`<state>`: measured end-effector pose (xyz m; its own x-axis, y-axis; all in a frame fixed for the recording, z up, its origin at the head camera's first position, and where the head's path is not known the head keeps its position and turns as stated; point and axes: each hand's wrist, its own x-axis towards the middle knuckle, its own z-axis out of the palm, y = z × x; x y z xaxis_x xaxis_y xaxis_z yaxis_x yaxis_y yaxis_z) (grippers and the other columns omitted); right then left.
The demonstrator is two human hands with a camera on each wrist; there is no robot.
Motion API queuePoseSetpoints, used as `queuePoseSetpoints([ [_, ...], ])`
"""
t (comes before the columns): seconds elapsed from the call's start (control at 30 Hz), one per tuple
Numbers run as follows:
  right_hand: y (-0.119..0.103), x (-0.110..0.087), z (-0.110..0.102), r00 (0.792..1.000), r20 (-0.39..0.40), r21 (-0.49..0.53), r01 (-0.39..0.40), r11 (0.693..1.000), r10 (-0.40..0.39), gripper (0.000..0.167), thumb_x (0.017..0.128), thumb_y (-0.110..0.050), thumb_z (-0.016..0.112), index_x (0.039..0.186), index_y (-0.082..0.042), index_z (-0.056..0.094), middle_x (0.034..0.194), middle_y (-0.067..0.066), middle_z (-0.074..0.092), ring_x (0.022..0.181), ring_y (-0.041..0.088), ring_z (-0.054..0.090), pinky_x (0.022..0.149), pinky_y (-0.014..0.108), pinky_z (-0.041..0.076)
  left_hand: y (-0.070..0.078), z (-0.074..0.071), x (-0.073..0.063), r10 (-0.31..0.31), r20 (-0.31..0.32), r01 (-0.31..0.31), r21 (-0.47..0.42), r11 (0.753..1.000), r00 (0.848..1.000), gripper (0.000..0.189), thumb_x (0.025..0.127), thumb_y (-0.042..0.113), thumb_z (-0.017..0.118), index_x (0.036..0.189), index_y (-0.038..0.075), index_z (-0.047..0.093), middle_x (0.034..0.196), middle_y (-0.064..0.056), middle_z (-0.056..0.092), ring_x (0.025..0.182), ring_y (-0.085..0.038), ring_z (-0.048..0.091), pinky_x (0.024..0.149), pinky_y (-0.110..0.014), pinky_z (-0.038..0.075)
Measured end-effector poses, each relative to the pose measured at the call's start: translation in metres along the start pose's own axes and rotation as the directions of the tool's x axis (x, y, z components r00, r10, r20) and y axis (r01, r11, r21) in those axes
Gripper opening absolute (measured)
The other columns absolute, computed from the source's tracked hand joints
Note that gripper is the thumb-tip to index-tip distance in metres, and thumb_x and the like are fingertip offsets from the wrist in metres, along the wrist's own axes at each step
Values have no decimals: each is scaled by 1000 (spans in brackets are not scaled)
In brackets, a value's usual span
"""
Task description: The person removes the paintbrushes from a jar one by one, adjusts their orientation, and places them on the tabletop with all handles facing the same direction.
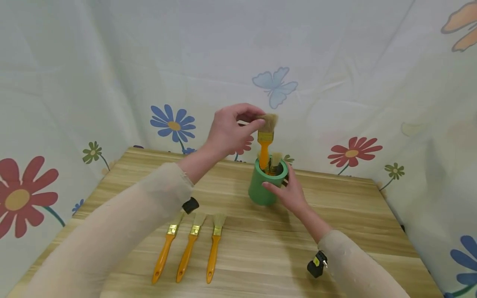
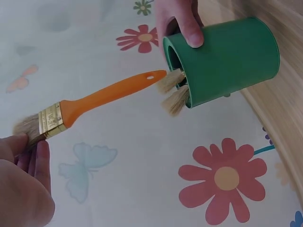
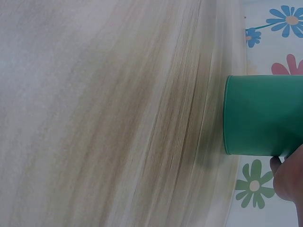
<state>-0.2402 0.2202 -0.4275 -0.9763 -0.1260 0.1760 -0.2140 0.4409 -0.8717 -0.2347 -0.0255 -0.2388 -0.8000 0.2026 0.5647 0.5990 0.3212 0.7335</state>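
My left hand (image 1: 232,126) pinches a paintbrush (image 1: 264,154) by its bristles, above the green cup (image 1: 262,188). The brush has an orange handle (image 2: 111,98) and a gold metal band, and its handle end points down at the cup's mouth. In the left wrist view the handle tip appears right at the rim, close to the bristles (image 2: 174,100) of brushes standing inside. On the right side of the cup my right hand (image 1: 290,190) grips the wall, its thumb across the front near the rim. The lower parts of the brushes inside are hidden.
Three orange-handled paintbrushes, a left one (image 1: 164,250), a middle one (image 1: 190,250) and a right one (image 1: 213,250), lie side by side on the wooden table (image 1: 261,248), bristles away from me. A flower-patterned cloth (image 1: 208,62) hangs behind the table's far edge.
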Motion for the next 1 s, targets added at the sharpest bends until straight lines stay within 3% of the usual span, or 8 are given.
queuePoseSetpoints([
  [0.1,0,1,0,1000,-3,-9,-9,1000,9,100,92,-36,88,169,-19,25,164,10,42,150,34,44,121,55,41,-1,-6,-2,1,-6,-1,-3,1000,1000,18,99,18,80,116,12,80,103,0,81,93,-12,75,90,-30,60],
  [0.23,1,1,0,1000,-2,-12,5,1000,-5,100,92,-36,88,169,-18,26,164,10,43,150,34,44,121,56,41,-5,-12,-6,-42,12,41,18,999,999,18,99,18,80,116,12,80,105,-1,80,92,-14,74,89,-31,61],
  [0.4,2,1,0,999,1,-1,35,999,-35,100,92,-35,88,169,-17,26,165,11,42,151,33,42,122,58,40,-10,-16,-15,-102,67,99,53,994,993,17,100,19,79,116,13,80,105,0,79,90,-14,74,84,-32,62],
  [0.57,2,2,-2,1000,-3,-1,27,1000,-27,102,92,-35,87,170,-17,24,167,12,39,152,34,41,122,57,39,-14,-15,-25,-126,130,119,67,991,983,17,100,18,78,117,12,80,106,-2,79,85,-17,74,74,-32,62],
  [0.73,1,2,-4,1000,-1,-5,6,1000,-6,103,93,-36,87,170,-17,22,168,12,38,152,34,41,122,56,40,-20,-12,-35,-162,180,151,76,986,970,17,99,15,80,114,9,80,113,-3,79,97,-17,74,85,-32,62],
  [0.9,0,2,-4,1000,1,-5,5,1000,-5,103,93,-36,87,170,-16,22,167,12,39,152,33,42,122,56,41,-32,-12,-46,-219,221,197,117,973,950,16,98,19,81,113,14,81,99,1,77,89,-17,72,83,-36,61],
  [1.0,0,2,-3,1000,1,-4,6,1000,-6,102,92,-37,87,170,-16,24,166,12,40,151,33,43,121,56,41,-40,-12,-54,-256,254,235,112,966,933,17,98,20,81,115,14,81,99,2,78,89,-16,72,82,-35,62],
])
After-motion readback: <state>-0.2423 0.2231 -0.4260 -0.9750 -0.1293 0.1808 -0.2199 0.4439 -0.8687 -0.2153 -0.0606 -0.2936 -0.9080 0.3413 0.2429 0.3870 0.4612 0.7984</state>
